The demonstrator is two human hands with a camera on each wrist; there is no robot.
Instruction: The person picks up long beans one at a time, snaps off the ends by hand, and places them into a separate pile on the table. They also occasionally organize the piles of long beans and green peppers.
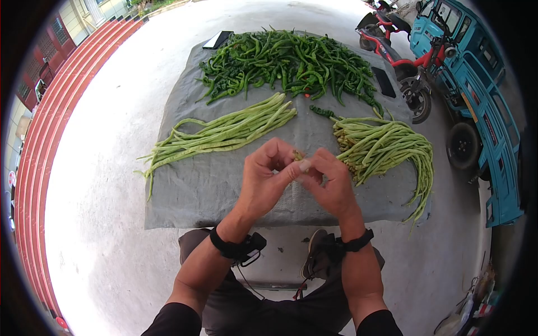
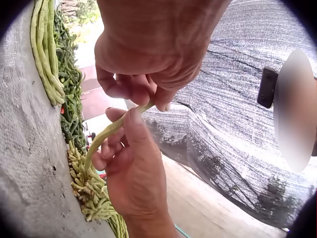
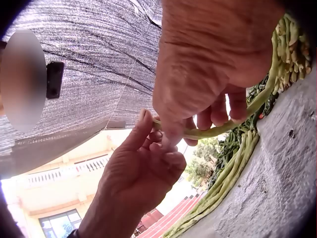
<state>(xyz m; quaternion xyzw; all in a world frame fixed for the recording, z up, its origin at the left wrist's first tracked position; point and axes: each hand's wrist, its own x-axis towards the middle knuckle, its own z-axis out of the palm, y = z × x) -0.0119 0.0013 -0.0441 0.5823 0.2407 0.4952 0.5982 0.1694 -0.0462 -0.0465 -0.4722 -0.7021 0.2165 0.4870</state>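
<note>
Over the near part of a grey cloth-covered table (image 1: 185, 201), my two hands meet at the end of a long green bean (image 2: 101, 135). The left hand (image 1: 260, 182) pinches the bean's tip between thumb and fingers. Close beside it, the right hand (image 1: 334, 189) pinches the same bean with thumb and forefinger. From there the bean (image 3: 257, 103) runs back under the right fingers toward the right-hand pile of long beans (image 1: 389, 145). A straighter bundle of long beans (image 1: 224, 133) lies to the left. Fingers partly hide the tip in the head view.
A broad heap of green peppers (image 1: 291, 61) covers the table's far side. A dark phone (image 1: 384, 82) lies right of it, and a flat black-and-white object (image 1: 217, 40) at its left corner. Beyond stand a red scooter (image 1: 412, 61), a blue cargo tricycle (image 1: 485, 95) and red steps (image 1: 61, 106).
</note>
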